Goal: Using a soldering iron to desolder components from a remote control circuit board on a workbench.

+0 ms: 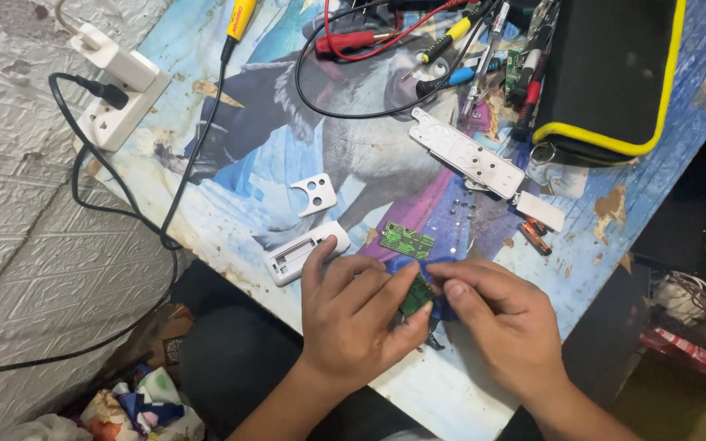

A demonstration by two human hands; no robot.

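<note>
Green board first: a small circuit board (415, 296) is pinched between both hands, just below the second green circuit board (406, 240) lying flat on the picture-printed table (288, 122). I'll use that flat board as my landmark. My left hand (351, 314) is curled narrow, thumb and fingers gripping the held board's left edge. My right hand (500, 314) is closed too, fingertips on the board's right edge together with something blue (443, 309); what that is I can't tell. Left of the landmark lies a white plastic casing half (304, 251); up and right of it, a long white cover plate (467, 153); far above, probes and screwdrivers (459, 49) beside a black and yellow case (606, 73). By my reading we're mid-inspection of the board. Next calls for a steady pinch and gentle turning.
</note>
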